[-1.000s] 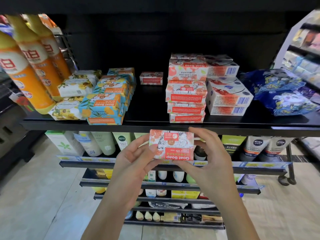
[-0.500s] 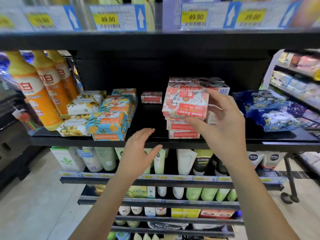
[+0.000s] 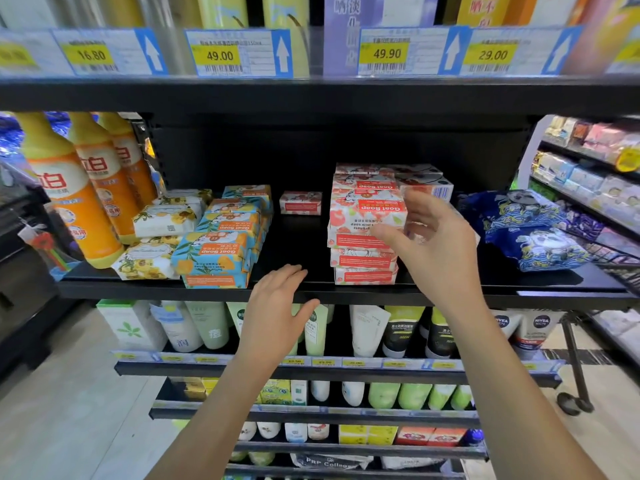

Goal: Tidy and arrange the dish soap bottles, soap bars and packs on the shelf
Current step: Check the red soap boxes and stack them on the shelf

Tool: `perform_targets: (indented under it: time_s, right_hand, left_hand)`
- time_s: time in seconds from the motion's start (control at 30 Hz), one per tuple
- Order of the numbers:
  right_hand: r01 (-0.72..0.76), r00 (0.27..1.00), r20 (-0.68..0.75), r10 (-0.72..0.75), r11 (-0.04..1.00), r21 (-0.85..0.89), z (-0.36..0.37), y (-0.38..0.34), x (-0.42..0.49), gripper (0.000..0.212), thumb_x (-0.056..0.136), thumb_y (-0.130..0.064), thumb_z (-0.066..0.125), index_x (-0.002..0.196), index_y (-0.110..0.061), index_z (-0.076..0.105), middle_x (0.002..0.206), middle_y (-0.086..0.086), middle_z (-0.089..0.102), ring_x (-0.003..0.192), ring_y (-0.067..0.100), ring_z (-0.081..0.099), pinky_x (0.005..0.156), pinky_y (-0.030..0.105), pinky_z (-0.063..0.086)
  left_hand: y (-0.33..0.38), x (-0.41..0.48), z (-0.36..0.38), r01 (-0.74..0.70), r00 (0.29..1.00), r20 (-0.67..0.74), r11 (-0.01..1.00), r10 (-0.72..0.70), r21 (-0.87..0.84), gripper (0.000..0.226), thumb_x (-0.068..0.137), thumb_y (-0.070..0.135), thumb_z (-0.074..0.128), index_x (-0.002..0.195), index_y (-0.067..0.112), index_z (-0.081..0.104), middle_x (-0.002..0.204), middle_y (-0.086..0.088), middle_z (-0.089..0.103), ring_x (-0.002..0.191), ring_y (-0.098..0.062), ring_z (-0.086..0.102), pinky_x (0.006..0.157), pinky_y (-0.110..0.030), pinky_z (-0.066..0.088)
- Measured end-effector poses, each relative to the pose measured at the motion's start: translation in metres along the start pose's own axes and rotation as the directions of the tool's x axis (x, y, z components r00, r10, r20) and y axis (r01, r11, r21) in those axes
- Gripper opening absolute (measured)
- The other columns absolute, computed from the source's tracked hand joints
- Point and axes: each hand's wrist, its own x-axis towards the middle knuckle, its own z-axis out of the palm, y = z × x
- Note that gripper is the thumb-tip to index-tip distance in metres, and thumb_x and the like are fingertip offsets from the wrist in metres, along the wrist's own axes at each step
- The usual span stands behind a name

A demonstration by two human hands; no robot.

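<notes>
My right hand (image 3: pixel 433 244) holds a red Goat Soap box (image 3: pixel 363 216), thumb on its front and fingers at its right edge. The box rests tilted on top of the stack of red soap boxes (image 3: pixel 363 266) on the black shelf (image 3: pixel 298 247). My left hand (image 3: pixel 280 306) hovers with straight fingers at the shelf's front edge and holds nothing. A single small red box (image 3: pixel 300 202) stands at the back. Blue-and-orange Goat Soap packs (image 3: pixel 221 244) and white-and-yellow soap bars (image 3: pixel 162 220) lie to the left. Orange dish soap bottles (image 3: pixel 72 202) stand at the far left.
Blue patterned packs (image 3: pixel 530 230) lie on the shelf's right end. More red and white boxes (image 3: pixel 426 185) stand behind the stack. A price-tag rail (image 3: pixel 221 53) runs above; tubes and bottles (image 3: pixel 367 330) fill the lower shelves. Another rack (image 3: pixel 588 174) stands to the right.
Both hands held the red box below the shelf edge. My left hand let go, and my right hand lifted the box onto the red stack.
</notes>
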Motion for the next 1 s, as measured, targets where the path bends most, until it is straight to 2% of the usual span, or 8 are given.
perform_targets:
  time_s: [0.2, 0.33, 0.47, 0.63, 0.77, 0.83, 0.9, 1.0]
  right_hand:
    - [-0.048, 0.995, -0.088, 0.039, 0.993, -0.105, -0.01, 0.041, -0.034, 0.035, 0.091, -0.036, 0.074, 0.123, -0.025, 0.069, 0.118, -0.013, 0.069, 0.111, 0.0, 0.062, 0.099, 0.022, 0.049]
    - [-0.042, 0.999, 0.019, 0.05, 0.949, -0.313, -0.013, 0.075, -0.054, 0.034, 0.092, -0.027, 0.073, 0.125, -0.018, 0.07, 0.122, -0.009, 0.063, 0.12, 0.011, 0.056, 0.101, 0.022, 0.045]
    - [0.033, 0.992, 0.121, 0.026, 0.886, -0.462, -0.011, 0.094, -0.056, 0.047, 0.085, -0.032, 0.082, 0.127, -0.013, 0.07, 0.126, 0.0, 0.063, 0.125, 0.02, 0.051, 0.105, 0.027, 0.036]
    - [0.057, 0.996, 0.091, -0.012, 0.862, -0.503, -0.002, 0.104, -0.05, 0.05, 0.077, -0.03, 0.088, 0.12, -0.008, 0.074, 0.116, 0.005, 0.067, 0.116, 0.026, 0.053, 0.103, 0.043, 0.046]
    - [0.037, 0.998, 0.06, -0.008, 0.869, -0.493, 0.001, 0.107, -0.049, 0.047, 0.077, -0.028, 0.089, 0.117, -0.008, 0.075, 0.115, 0.004, 0.067, 0.114, 0.025, 0.052, 0.101, 0.039, 0.044]
    - [0.037, 0.998, 0.058, -0.01, 0.873, -0.486, 0.001, 0.108, -0.048, 0.046, 0.076, -0.027, 0.089, 0.117, -0.009, 0.075, 0.115, 0.003, 0.066, 0.114, 0.022, 0.05, 0.101, 0.036, 0.042]
    - [0.038, 0.998, 0.059, -0.012, 0.882, -0.47, 0.001, 0.109, -0.047, 0.046, 0.076, -0.027, 0.089, 0.116, -0.01, 0.075, 0.116, 0.002, 0.066, 0.115, 0.019, 0.049, 0.101, 0.033, 0.038]
    - [0.052, 0.998, 0.059, -0.027, 0.888, -0.458, 0.0, 0.112, -0.046, 0.046, 0.074, -0.029, 0.089, 0.114, -0.011, 0.076, 0.114, 0.0, 0.066, 0.113, 0.02, 0.051, 0.099, 0.035, 0.041]
  left_hand:
    - [-0.001, 0.001, 0.0, -0.009, 1.0, 0.003, 1.0, 0.009, 0.004, 0.056, 0.093, 0.033, 0.073, 0.143, 0.014, 0.058, 0.148, -0.002, 0.056, 0.141, -0.023, 0.046, 0.118, -0.031, 0.021]
    - [0.001, 0.004, -0.003, -0.003, 1.0, 0.027, 1.0, 0.003, 0.009, 0.054, 0.095, 0.033, 0.071, 0.145, 0.015, 0.057, 0.151, -0.001, 0.053, 0.143, -0.022, 0.043, 0.119, -0.032, 0.022]
    - [0.004, 0.01, -0.012, 0.002, 0.999, 0.051, 1.0, -0.002, 0.009, 0.05, 0.099, 0.035, 0.064, 0.145, 0.019, 0.055, 0.148, 0.004, 0.054, 0.14, -0.017, 0.046, 0.115, -0.033, 0.034]
    - [0.016, 0.023, -0.036, -0.042, 0.999, 0.015, 0.999, 0.042, -0.025, 0.042, 0.099, 0.029, 0.063, 0.139, 0.016, 0.061, 0.138, 0.004, 0.06, 0.128, -0.018, 0.056, 0.104, -0.033, 0.047]
    - [0.029, 0.054, -0.07, -0.084, 0.996, -0.018, 0.995, 0.085, 0.057, 0.04, 0.098, 0.029, 0.064, 0.137, 0.017, 0.063, 0.135, 0.0, 0.064, 0.125, -0.019, 0.058, 0.101, -0.029, 0.043]
    - [0.034, 0.078, -0.09, -0.102, 0.994, -0.029, 0.989, 0.105, 0.107, 0.041, 0.097, 0.03, 0.064, 0.137, 0.017, 0.063, 0.133, -0.003, 0.066, 0.122, -0.023, 0.06, 0.099, -0.033, 0.045]
    - [0.031, 0.109, -0.104, -0.118, 0.993, 0.029, 0.981, 0.115, 0.156, 0.044, 0.096, 0.031, 0.065, 0.138, 0.018, 0.063, 0.133, -0.004, 0.067, 0.123, -0.026, 0.061, 0.103, -0.039, 0.047]
    - [0.019, 0.164, -0.106, -0.115, 0.975, 0.212, 0.962, 0.062, 0.247, 0.052, 0.095, 0.037, 0.066, 0.143, 0.023, 0.057, 0.141, -0.001, 0.062, 0.128, -0.025, 0.057, 0.108, -0.039, 0.047]
